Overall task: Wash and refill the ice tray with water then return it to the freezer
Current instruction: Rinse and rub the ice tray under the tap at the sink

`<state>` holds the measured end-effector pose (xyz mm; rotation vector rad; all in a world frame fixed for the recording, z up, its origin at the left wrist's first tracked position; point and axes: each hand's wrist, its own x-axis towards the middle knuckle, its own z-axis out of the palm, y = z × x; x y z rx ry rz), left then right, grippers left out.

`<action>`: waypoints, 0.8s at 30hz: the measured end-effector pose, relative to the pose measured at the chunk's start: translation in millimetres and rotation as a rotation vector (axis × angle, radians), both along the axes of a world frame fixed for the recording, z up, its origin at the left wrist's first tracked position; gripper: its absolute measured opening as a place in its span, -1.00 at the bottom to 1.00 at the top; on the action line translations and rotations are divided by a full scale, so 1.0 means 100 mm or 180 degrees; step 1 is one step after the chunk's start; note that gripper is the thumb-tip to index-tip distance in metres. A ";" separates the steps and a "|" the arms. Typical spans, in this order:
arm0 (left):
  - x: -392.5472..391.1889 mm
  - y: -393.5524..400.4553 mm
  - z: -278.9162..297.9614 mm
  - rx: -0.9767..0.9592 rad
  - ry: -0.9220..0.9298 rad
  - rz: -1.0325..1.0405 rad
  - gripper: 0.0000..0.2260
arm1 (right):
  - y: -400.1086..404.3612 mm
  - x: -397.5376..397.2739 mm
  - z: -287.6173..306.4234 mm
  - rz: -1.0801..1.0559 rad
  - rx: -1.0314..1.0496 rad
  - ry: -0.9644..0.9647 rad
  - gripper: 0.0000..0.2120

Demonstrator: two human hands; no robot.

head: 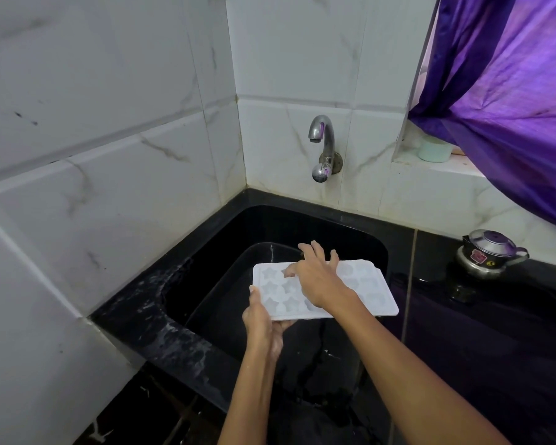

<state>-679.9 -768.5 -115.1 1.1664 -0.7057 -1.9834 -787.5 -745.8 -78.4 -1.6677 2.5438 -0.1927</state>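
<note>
A white ice tray (pixel 371 292) with star-shaped and round moulds is held flat over the black sink (pixel 350 229). My left hand (pixel 262 319) grips its near left corner, thumb on top and fingers underneath. My right hand (pixel 315 276) lies on the tray's top, fingers spread and rubbing across the moulds. The steel tap (pixel 323 141) on the tiled wall above the sink has no water running from it.
A small steel pot with a lid (pixel 487 253) stands on the black counter at the right. A purple curtain (pixel 511 91) hangs over a window ledge holding a pale green container (pixel 434 149). White tiled walls close the left and back. The counter's left rim is wet.
</note>
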 end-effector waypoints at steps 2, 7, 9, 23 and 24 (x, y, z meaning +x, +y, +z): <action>0.01 -0.01 0.00 0.0017 0.0010 0.0007 -0.65 | 0.00 -0.01 0.00 0.0010 0.0003 -0.0022 -0.42; 0.01 0.00 0.00 0.0017 0.0030 -0.0014 -0.66 | -0.03 0.00 0.01 0.0017 0.0038 -0.0007 -0.44; 0.01 -0.01 -0.01 0.0031 0.0032 -0.0005 -0.66 | -0.04 0.01 0.01 0.0030 0.0053 -0.0037 -0.46; 0.02 -0.05 0.00 0.0040 -0.0060 0.0022 -0.66 | -0.24 0.19 -0.01 0.0376 0.0071 -0.0046 -0.41; 0.03 -0.05 0.00 0.0042 -0.0062 0.0028 -0.66 | -0.24 0.20 -0.01 0.0388 0.0095 -0.0011 -0.42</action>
